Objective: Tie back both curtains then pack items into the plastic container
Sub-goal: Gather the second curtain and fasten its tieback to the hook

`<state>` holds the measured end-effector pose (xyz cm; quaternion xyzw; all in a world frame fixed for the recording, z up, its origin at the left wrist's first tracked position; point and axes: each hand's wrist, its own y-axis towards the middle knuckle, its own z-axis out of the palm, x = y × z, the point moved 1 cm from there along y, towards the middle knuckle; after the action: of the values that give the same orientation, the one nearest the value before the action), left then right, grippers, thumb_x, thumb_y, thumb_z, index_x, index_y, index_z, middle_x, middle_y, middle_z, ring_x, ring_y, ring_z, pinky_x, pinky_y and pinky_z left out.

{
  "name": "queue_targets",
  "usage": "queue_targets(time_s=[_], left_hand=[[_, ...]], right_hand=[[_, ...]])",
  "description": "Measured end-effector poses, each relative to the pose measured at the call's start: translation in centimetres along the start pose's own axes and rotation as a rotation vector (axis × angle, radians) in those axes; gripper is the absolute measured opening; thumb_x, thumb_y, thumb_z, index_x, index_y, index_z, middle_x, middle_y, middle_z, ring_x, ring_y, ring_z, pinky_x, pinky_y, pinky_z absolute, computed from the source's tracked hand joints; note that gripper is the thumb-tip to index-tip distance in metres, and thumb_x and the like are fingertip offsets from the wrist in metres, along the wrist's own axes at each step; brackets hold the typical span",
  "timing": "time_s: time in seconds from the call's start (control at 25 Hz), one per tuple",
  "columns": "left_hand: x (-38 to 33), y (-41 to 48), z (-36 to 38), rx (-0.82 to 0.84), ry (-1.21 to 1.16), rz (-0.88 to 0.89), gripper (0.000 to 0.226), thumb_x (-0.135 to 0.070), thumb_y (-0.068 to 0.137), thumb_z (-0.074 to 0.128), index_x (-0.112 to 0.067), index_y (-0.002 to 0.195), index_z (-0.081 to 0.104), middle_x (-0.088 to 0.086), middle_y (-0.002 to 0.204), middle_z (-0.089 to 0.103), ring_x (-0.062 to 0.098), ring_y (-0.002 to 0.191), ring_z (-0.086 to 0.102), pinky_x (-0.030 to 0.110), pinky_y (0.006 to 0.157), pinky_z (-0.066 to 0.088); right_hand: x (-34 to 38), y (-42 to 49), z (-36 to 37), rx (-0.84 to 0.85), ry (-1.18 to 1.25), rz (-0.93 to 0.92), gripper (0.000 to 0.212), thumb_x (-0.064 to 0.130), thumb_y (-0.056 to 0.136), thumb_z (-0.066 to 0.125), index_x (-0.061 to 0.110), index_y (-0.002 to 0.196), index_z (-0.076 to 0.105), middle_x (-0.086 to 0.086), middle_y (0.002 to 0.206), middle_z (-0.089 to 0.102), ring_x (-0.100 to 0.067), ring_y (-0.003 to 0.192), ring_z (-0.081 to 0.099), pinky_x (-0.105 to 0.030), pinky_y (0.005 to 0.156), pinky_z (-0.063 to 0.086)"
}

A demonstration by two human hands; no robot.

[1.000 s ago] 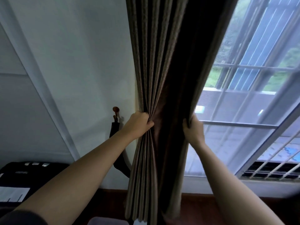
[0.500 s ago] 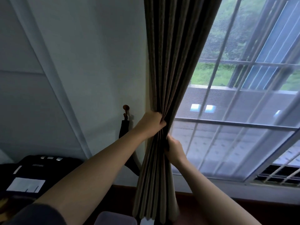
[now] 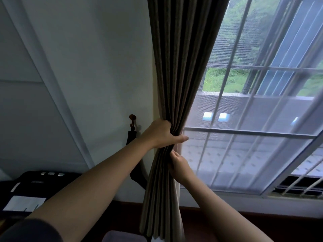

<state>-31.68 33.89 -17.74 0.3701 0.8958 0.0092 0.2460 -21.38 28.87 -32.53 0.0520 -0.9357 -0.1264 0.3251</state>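
Observation:
A dark brown pleated curtain hangs beside the window, gathered into a narrow bundle. My left hand is wrapped round the bundle at its waist, thumb across the front. Just below it, my right hand grips the bundle's right edge from the window side. A dark tie-back strap hangs on the wall from a round brown hook, left of the curtain and partly behind my left forearm. No plastic container is in view.
The barred window fills the right side, with its sill along the bottom right. A white wall and slanted trim lie to the left. A black device with a white sheet on it sits at the lower left. Dark wooden floor shows below.
The curtain has been drawn left and squeezed from a wide spread into a tight bundle. My right hand came in from the right edge to just under my left hand.

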Motion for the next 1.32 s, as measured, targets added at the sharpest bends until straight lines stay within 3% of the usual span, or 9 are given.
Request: queue_targets(time_s=[0.24, 0.32, 0.48, 0.64, 0.72, 0.84, 0.92, 1.24, 1.32], left_hand=[[0.8, -0.6, 0.4, -0.075, -0.002, -0.054, 0.037, -0.025, 0.09, 0.052, -0.017, 0.057, 0.038, -0.004, 0.055, 0.044, 0.011, 0.048, 0.045, 0.018, 0.044, 0.029], [1.4, -1.5, 0.9, -0.131, -0.114, -0.049, 0.03, -0.023, 0.091, 0.051, -0.017, 0.063, 0.04, -0.006, 0.057, 0.046, 0.011, 0.05, 0.048, 0.019, 0.049, 0.035], [3.2, -2.1, 1.6, -0.134, -0.287, -0.099, 0.025, -0.025, 0.09, 0.047, -0.007, 0.106, 0.053, 0.012, 0.092, 0.066, 0.025, 0.086, 0.063, 0.036, 0.079, 0.052], [3.7, -2.3, 1.4, -0.067, -0.584, -0.128, 0.042, -0.019, 0.087, 0.045, -0.022, 0.129, 0.049, -0.002, 0.119, 0.062, 0.01, 0.112, 0.055, 0.027, 0.099, 0.041], [3.5, -2.4, 1.3, -0.023, -0.652, -0.163, 0.035, -0.014, 0.089, 0.045, -0.024, 0.121, 0.055, -0.002, 0.112, 0.064, 0.008, 0.105, 0.055, 0.024, 0.096, 0.04], [2.7, -2.8, 1.1, 0.031, -0.739, -0.204, 0.025, -0.011, 0.091, 0.043, -0.029, 0.096, 0.058, -0.015, 0.079, 0.06, 0.005, 0.083, 0.054, 0.02, 0.081, 0.04], [2.6, -3.1, 1.0, 0.037, -0.787, -0.195, 0.028, -0.009, 0.093, 0.041, -0.02, 0.111, 0.059, -0.019, 0.078, 0.057, 0.001, 0.082, 0.054, 0.018, 0.08, 0.041], [2.5, -3.9, 0.3, 0.011, -0.787, -0.219, 0.022, -0.006, 0.094, 0.039, -0.02, 0.095, 0.057, 0.0, 0.087, 0.057, 0.009, 0.084, 0.054, 0.008, 0.072, 0.04], [2.6, -4.1, 0.4, -0.01, -0.775, -0.211, 0.026, -0.007, 0.094, 0.039, -0.026, 0.102, 0.055, -0.008, 0.089, 0.058, 0.003, 0.086, 0.054, 0.003, 0.073, 0.039]], right_hand=[[0.6, -0.2, 0.4, -0.072, 0.427, 0.105, 0.049, 0.033, 0.095, 0.021, 0.038, 0.143, 0.014, 0.023, 0.153, 0.008, 0.004, 0.143, 0.0, -0.01, 0.115, 0.005], [0.7, 0.7, 0.3, -0.17, 0.495, 0.153, 0.047, 0.045, 0.095, 0.013, 0.039, 0.141, 0.009, 0.018, 0.156, 0.003, 0.008, 0.142, -0.004, -0.019, 0.119, 0.002], [1.7, 4.2, -1.7, -0.33, 0.618, 0.197, 0.05, 0.046, 0.094, 0.013, 0.034, 0.143, 0.011, 0.014, 0.156, 0.009, -0.002, 0.146, 0.003, -0.034, 0.122, 0.006], [3.7, 7.0, -5.0, -0.369, 0.961, 0.213, 0.045, 0.028, 0.104, 0.015, 0.017, 0.138, 0.042, 0.0, 0.136, 0.052, -0.008, 0.128, 0.046, -0.026, 0.109, 0.034], [3.9, 7.6, -5.8, -0.377, 0.997, 0.292, 0.044, 0.024, 0.103, 0.016, 0.01, 0.114, 0.056, -0.01, 0.111, 0.063, -0.018, 0.108, 0.057, -0.033, 0.097, 0.042], [3.1, 7.7, -6.2, -0.377, 0.96, 0.305, 0.049, 0.029, 0.099, 0.019, 0.001, 0.109, 0.058, -0.022, 0.11, 0.064, -0.033, 0.111, 0.056, -0.046, 0.099, 0.045], [2.8, 7.5, -6.5, -0.359, 0.963, 0.249, 0.047, 0.032, 0.096, 0.023, 0.002, 0.109, 0.058, -0.024, 0.112, 0.063, -0.035, 0.111, 0.056, -0.05, 0.099, 0.046], [3.9, 6.2, -6.7, -0.274, 1.012, 0.249, 0.032, 0.017, 0.103, 0.023, 0.015, 0.116, 0.052, -0.007, 0.112, 0.06, -0.016, 0.104, 0.056, -0.025, 0.086, 0.051], [3.7, 5.8, -6.4, -0.309, 0.997, 0.273, 0.032, 0.018, 0.103, 0.023, 0.016, 0.12, 0.05, -0.009, 0.12, 0.057, -0.018, 0.111, 0.054, -0.03, 0.094, 0.047]])
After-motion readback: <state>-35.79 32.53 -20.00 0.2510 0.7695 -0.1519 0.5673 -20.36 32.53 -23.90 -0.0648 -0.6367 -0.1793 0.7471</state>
